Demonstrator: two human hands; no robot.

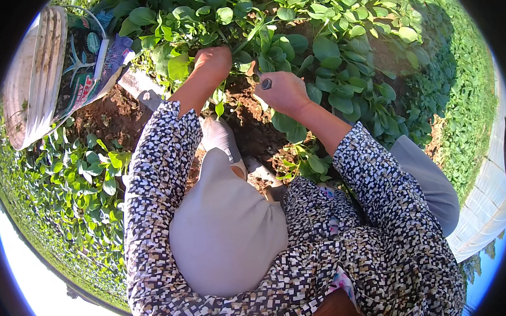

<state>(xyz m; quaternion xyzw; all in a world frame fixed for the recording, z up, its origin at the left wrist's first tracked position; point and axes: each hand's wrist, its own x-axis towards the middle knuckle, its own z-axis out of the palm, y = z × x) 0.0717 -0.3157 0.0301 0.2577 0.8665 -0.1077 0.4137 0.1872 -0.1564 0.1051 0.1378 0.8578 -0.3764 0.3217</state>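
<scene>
My left hand is low among the leafy greens, its back turned up and its fingers curled down out of sight. Leaves hide whatever it grips. Just to its right, my right hand is closed around a hand tool with a round, dark handle end. A narrow brownish piece, perhaps its blade, shows beyond my fist near the stems; its full shape is hidden. Brown loose soil lies between and below my two hands.
A white plastic bucket with a printed label lies tipped at the upper left. My shoe rests on the soil beneath my left forearm. More low greens grow at the left, and pale sheeting runs along the far right.
</scene>
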